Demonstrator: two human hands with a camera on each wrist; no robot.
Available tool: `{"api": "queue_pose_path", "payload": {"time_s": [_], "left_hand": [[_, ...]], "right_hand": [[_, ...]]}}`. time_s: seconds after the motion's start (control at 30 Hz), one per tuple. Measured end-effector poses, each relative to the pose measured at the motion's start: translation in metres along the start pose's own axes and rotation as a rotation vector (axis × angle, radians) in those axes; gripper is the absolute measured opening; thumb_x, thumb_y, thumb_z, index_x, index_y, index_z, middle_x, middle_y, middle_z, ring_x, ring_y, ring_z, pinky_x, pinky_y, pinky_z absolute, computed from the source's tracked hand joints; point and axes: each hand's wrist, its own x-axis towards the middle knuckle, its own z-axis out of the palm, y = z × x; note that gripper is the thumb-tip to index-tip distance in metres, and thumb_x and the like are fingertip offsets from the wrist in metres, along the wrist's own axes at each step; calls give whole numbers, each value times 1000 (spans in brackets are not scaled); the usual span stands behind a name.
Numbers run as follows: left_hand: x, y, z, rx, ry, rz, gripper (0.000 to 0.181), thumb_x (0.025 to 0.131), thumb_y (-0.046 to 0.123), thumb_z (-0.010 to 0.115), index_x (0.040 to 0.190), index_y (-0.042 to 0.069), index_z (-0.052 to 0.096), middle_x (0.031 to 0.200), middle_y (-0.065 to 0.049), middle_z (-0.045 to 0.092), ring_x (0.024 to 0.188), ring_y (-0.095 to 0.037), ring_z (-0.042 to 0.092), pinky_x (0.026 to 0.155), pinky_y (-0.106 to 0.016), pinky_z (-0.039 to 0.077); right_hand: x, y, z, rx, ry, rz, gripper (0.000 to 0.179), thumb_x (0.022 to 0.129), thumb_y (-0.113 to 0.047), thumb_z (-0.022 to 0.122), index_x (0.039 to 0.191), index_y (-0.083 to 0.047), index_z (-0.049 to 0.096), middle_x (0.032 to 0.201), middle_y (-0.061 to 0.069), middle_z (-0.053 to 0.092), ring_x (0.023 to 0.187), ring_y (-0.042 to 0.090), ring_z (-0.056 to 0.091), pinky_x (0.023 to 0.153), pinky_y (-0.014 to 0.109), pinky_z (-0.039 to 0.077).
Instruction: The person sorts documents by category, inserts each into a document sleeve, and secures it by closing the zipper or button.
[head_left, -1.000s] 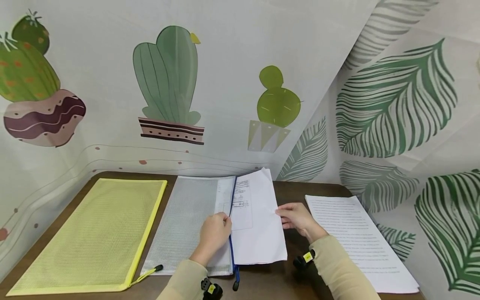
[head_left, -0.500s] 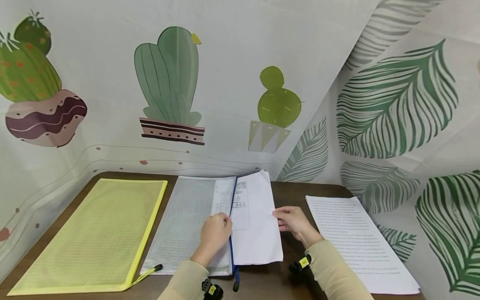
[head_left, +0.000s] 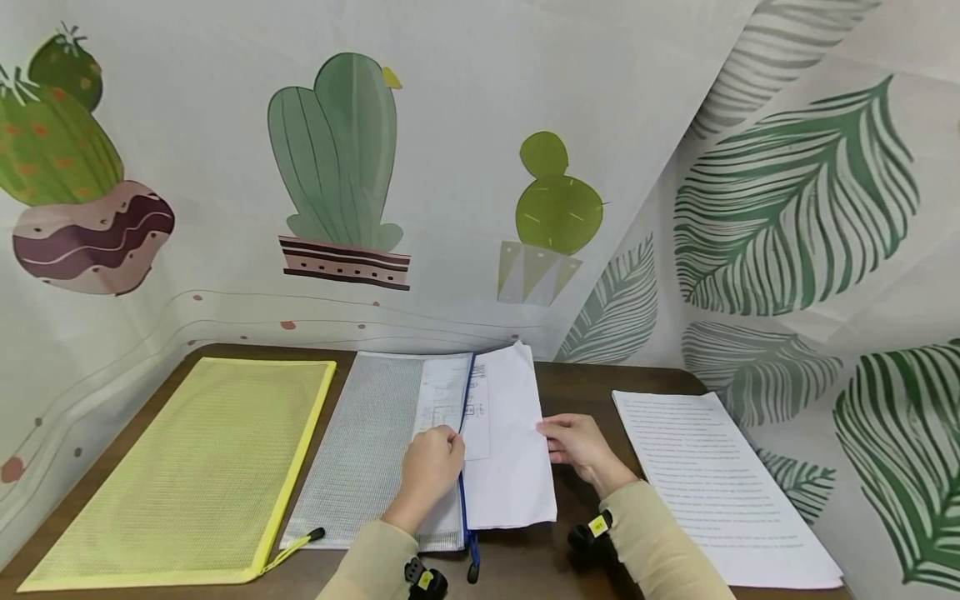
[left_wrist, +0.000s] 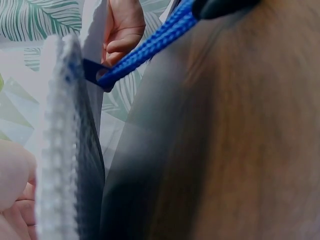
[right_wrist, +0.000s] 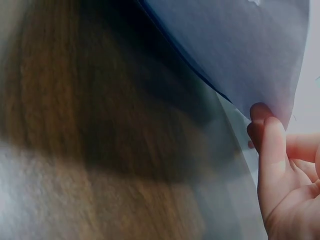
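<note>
A clear mesh zip pouch (head_left: 360, 442) with a blue zipper edge lies in the middle of the table. White paper sheets (head_left: 517, 475) with printed diagrams are partly inside it, their right part sticking out past the zipper. My left hand (head_left: 429, 467) grips the pouch near its opening edge, fingers curled. At the sheets' right edge, my right hand (head_left: 581, 450) pinches the paper between thumb and fingers. The right wrist view shows that pinch on the paper (right_wrist: 240, 50) up close. In the left wrist view a blue zipper cord (left_wrist: 150, 47) hangs beside the pouch edge.
A yellow mesh zip pouch (head_left: 180, 467) lies flat on the left of the brown table (head_left: 517, 575). To the right is a stack of printed pages (head_left: 720, 483). A wall covering (head_left: 465, 167) with cactus and leaf prints rises behind the table.
My right hand has moved left, sliding the paper sheets further into the mesh pouch. More of the print shows through the mesh. My left hand has stayed in place.
</note>
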Motion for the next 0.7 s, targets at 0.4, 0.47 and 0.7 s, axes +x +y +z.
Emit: {"api": "queue_pose_path", "payload": {"time_s": [0.4, 0.47, 0.7], "left_hand": [[1, 1, 0, 5, 20, -2, 19, 86, 13, 60, 69, 7, 66, 59, -3, 59, 48, -12, 46, 44, -24, 37], [1, 1, 1, 8, 18, -1, 18, 86, 13, 60, 70, 7, 67, 60, -3, 60, 48, -12, 46, 44, -24, 37], [1, 1, 0, 12, 23, 11, 17, 86, 13, 60, 72, 6, 68, 60, -4, 61, 47, -12, 46, 44, -23, 37]], "right_hand": [[-1, -1, 7, 26, -35, -7, 36, 86, -6, 64, 114, 15, 57, 66, 0, 66, 56, 9, 64, 53, 25, 55], [0, -1, 8, 23, -32, -8, 35, 86, -6, 64, 114, 14, 57, 66, 0, 66, 56, 9, 64, 53, 25, 55], [1, -2, 12, 14, -23, -3, 34, 86, -8, 65, 112, 13, 59, 67, 0, 66, 56, 9, 63, 53, 25, 56]]}}
